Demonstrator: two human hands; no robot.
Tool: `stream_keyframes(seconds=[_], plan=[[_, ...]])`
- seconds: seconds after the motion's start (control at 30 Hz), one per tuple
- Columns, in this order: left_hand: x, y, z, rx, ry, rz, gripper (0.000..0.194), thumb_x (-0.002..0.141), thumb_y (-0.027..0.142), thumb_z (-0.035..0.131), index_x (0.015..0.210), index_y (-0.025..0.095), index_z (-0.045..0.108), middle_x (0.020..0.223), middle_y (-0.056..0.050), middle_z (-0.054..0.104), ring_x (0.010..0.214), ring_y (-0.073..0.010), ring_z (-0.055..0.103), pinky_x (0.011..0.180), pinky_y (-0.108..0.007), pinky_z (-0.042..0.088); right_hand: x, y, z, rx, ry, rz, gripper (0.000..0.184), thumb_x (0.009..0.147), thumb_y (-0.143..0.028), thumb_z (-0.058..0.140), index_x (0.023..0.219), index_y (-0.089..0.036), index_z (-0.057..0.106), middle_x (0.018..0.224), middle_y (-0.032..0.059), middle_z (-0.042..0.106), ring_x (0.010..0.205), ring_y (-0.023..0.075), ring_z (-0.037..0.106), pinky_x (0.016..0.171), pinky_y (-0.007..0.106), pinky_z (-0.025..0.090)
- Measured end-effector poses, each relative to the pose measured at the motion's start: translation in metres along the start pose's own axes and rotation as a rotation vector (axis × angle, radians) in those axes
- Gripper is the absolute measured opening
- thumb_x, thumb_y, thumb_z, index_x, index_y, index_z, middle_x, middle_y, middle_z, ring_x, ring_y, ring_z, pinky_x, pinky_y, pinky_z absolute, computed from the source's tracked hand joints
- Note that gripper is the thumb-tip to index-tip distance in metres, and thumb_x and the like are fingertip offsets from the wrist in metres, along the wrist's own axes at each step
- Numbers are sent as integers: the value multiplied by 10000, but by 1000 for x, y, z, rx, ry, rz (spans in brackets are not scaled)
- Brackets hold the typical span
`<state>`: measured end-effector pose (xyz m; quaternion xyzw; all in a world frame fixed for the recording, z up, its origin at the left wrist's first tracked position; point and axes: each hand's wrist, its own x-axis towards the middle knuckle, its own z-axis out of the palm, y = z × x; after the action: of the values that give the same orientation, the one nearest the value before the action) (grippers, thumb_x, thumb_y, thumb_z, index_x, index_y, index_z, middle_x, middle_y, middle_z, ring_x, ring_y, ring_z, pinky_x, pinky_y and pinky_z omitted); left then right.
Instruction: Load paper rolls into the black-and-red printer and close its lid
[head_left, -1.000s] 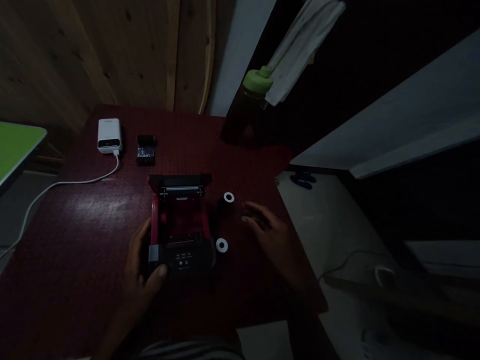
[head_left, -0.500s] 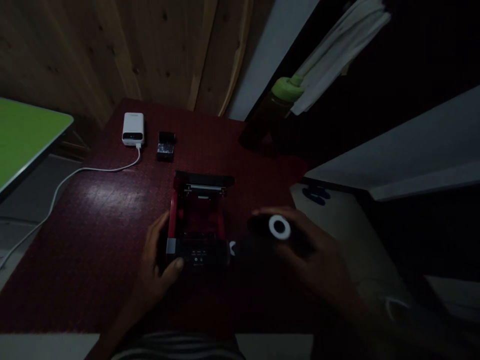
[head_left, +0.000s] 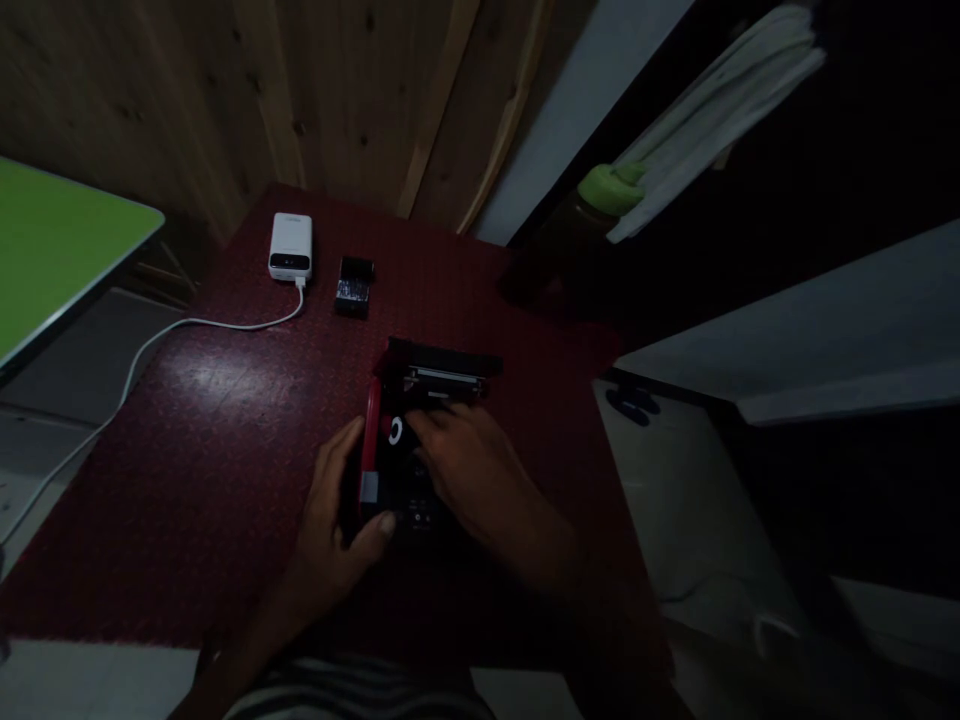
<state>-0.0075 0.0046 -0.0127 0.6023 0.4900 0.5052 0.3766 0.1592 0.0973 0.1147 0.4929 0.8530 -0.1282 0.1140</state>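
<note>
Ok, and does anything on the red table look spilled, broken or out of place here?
Nothing stands out. The lid of the red-and-black device is up, but the right hand is inside by a white-ended roll, so that seems ordinary. I see no spill or breakage, though the dim light could hide small damage.

Visibility findings: concealed, cropped and illegible items.
The right hand point(head_left: 469, 465) hides its own fingertips, the right part of the printer point(head_left: 371, 430) and most of the roll point(head_left: 396, 431), whose white end shows. Markings on the printer's front panel point(head_left: 421, 518) and the power bank's display point(head_left: 290, 262) are too small to read. The lower body of the bottle point(head_left: 611, 190) is obscured by darkness. The green tabletop point(head_left: 60, 250) and white cable point(head_left: 135, 370) are cut off at the left edge; both forearms are indistinct toward the bottom.
</note>
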Motion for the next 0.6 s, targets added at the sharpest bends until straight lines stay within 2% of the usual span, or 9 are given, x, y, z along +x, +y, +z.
stream_keyframes(seconds=[0.2,0.37,0.5,0.6], plan=[[0,4,1,-11,2,-33,772,1071,509,670,1760,397,339,1743,-98,448,1612,-368,442,1311,-579,403,15,7,-3,94,-111,31,322,1080,-48,514,1252,-199,741,1139,116,838,1043,253,813,843,324,533],[0,5,3,-11,13,-40,759,1076,513,662,1756,392,348,1747,-101,442,1617,-370,436,1313,-582,399,21,7,-8,110,-192,58,338,1076,-44,490,1276,-181,725,1135,121,833,1032,254,822,805,310,530],[0,6,1,-9,-1,-25,772,1074,506,669,1761,384,336,1742,-114,438,1613,-376,440,1310,-591,403,19,10,-1,155,-164,55,321,1083,-53,490,1255,-175,732,1138,127,832,974,246,823,782,314,550],[0,6,-1,0,-11,-24,771,1078,491,667,1763,375,333,1746,-125,432,1620,-386,431,1317,-603,390,17,19,15,268,-34,-24,378,1053,-4,506,1271,-199,745,1126,100,839,942,212,818,805,294,581]])
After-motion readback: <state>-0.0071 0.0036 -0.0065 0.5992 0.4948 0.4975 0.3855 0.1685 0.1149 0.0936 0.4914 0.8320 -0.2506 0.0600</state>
